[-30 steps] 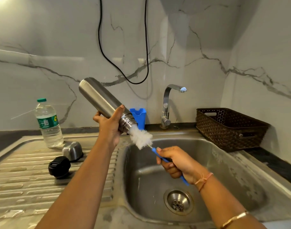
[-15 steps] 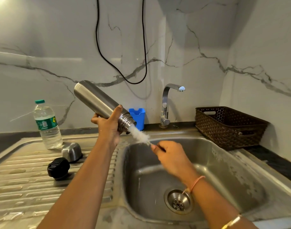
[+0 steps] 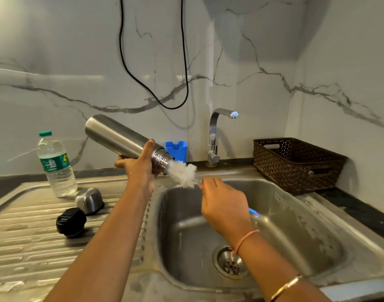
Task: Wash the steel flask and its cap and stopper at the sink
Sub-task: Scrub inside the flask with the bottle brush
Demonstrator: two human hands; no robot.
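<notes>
Water bottle (image 3: 56, 164): clear plastic with a green cap, upright at the far left of the drainboard (image 3: 23, 247).
Stopper (image 3: 71, 222): black and round, on the drainboard ribs, nearer than the bottle.
Cap (image 3: 89, 200): steel, on the drainboard between the bottle and the stopper, just beside the stopper.
Flask (image 3: 119, 137): steel, uncapped, held in the air over the seam between drainboard and sink, tilted so its base is up to the far left and its threaded mouth points down to the right.
Left grip (image 3: 141, 168): wraps the flask just above the threads, thumb across the near face, fingers curled behind.
Blue holder (image 3: 176, 149): stands against the wall behind the flask's mouth.
Brush (image 3: 183, 174): white bristle head at the flask's mouth, its far end just inside and most of it outside; a tip of the blue handle shows to the right, beyond the hand holding it.
Right grip (image 3: 223, 205): closed round the brush handle just below the bristles, above the basin; a pink thread and a gold bangle sit on that arm.
Tap (image 3: 215, 136): chrome, at the far rim, spout pointing right.
Sink (image 3: 284, 225): steel basin, wet, drain near its middle.
Basket (image 3: 295, 164): dark woven, on the table (image 3: 361, 210) at the far right.
</notes>
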